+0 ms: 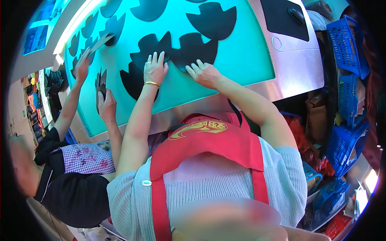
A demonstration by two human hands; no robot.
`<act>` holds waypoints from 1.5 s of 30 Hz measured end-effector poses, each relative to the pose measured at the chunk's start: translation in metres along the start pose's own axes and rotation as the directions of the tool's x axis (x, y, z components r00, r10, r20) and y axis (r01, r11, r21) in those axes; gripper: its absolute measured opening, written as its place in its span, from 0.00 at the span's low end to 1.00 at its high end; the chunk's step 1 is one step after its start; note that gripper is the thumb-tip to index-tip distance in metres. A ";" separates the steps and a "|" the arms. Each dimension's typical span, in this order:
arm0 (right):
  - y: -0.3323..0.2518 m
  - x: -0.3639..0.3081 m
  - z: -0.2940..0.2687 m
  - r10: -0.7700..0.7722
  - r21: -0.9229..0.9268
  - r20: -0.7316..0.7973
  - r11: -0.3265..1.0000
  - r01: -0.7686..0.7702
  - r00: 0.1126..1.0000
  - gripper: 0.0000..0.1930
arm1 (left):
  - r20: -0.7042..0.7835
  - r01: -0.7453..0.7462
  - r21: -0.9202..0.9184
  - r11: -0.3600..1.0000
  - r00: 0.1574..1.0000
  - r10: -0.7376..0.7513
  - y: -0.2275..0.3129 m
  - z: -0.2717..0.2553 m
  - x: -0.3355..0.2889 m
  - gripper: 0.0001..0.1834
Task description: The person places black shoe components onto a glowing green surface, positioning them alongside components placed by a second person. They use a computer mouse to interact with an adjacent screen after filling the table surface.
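On the bright turquoise table surface (237,60) lie several flat black cut-out pieces with rounded edges and pointed corners. My left hand (156,72) rests palm down with fingers stretched over one black piece (145,45) and the top of a lower black piece (130,82). My right hand (204,74) touches the near edge of another black piece (195,50), its fingers bent slightly and apart. The two pieces under my hands meet or overlap between them; I cannot tell which. Neither hand lifts anything visibly off the surface.
At my left, a co-worker's hand (82,69) holds a flat piece and the other hand (107,106) grips several dark pieces. More black pieces (148,9) lie farther back. A computer mouse (296,16) sits on a black pad at right. Blue baskets (349,48) stand beyond the metal edge.
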State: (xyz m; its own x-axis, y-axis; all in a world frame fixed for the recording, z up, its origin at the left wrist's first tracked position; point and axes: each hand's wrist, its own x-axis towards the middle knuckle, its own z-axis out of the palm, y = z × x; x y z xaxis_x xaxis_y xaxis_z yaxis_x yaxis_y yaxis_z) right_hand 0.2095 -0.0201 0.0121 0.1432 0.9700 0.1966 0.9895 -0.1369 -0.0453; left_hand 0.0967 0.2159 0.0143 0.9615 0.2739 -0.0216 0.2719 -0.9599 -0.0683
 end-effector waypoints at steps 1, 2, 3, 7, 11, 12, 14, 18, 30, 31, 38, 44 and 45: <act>0.000 -0.005 -0.007 -0.002 0.064 0.099 0.998 -0.005 0.995 0.17 | 0.007 0.025 0.014 1.000 1.000 -0.025 0.003 0.000 0.000 0.30; -0.001 -0.013 -0.014 -0.009 0.127 0.197 0.992 -0.017 0.980 0.13 | 0.004 0.022 0.011 1.000 1.000 -0.022 0.007 0.000 0.003 0.30; -0.005 -0.022 -0.023 -0.014 0.123 0.198 0.992 -0.010 0.980 0.13 | -0.071 0.041 -0.046 0.998 0.997 -0.044 0.012 -0.002 0.006 0.29; -0.012 -0.070 -0.055 0.197 0.071 0.331 0.970 -0.233 0.923 0.05 | -0.321 -0.253 -0.336 0.907 0.936 0.143 0.080 -0.035 0.062 0.27; 0.000 -0.087 -0.067 0.233 0.039 0.388 0.963 -0.268 0.892 0.03 | -0.324 -0.396 -0.305 0.866 0.898 0.297 0.160 -0.022 0.118 0.27; 0.002 -0.090 -0.068 0.241 0.034 0.395 0.960 -0.276 0.887 0.03 | -0.261 -0.371 -0.217 0.903 0.913 0.312 0.170 -0.018 0.125 0.27; 0.006 -0.095 -0.069 0.232 0.047 0.362 0.963 -0.267 0.903 0.04 | -0.178 -0.325 -0.227 0.918 0.941 0.289 0.174 -0.011 0.133 0.27; 0.017 -0.107 -0.068 0.252 0.043 0.335 0.958 -0.282 0.908 0.04 | -0.093 -0.292 -0.208 0.934 0.956 0.278 0.178 -0.004 0.141 0.25; 0.021 -0.100 -0.074 0.314 -0.036 0.405 0.944 -0.328 0.859 0.04 | -0.311 -0.296 -0.500 0.814 0.938 0.150 0.122 -0.006 0.135 0.22; 0.026 -0.096 -0.081 0.272 -0.008 0.488 0.952 -0.307 0.829 0.05 | -0.329 -0.247 -0.468 0.849 0.940 0.092 0.104 -0.012 0.121 0.23; 0.019 0.028 -0.071 0.035 0.324 0.257 0.938 -0.121 0.966 0.29 | -0.054 0.202 -0.115 0.973 0.976 -0.209 -0.004 -0.019 -0.032 0.39; -0.039 0.137 0.033 -0.134 0.272 0.095 0.957 0.103 0.986 0.31 | -0.061 0.231 -0.109 0.967 0.969 -0.238 -0.041 -0.001 -0.081 0.39; -0.045 0.150 0.048 -0.175 0.195 0.036 0.967 0.165 0.984 0.25 | -0.092 0.246 -0.120 0.962 0.962 -0.257 -0.051 0.004 -0.089 0.37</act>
State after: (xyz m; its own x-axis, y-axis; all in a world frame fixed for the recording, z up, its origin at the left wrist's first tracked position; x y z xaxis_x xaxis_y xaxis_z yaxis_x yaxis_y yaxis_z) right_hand 0.1861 0.1412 -0.0032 -0.0332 0.9855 0.1664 0.9770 0.0671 -0.2026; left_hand -0.0031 0.2411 0.0154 0.8585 0.5050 0.0889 0.5027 -0.8631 0.0485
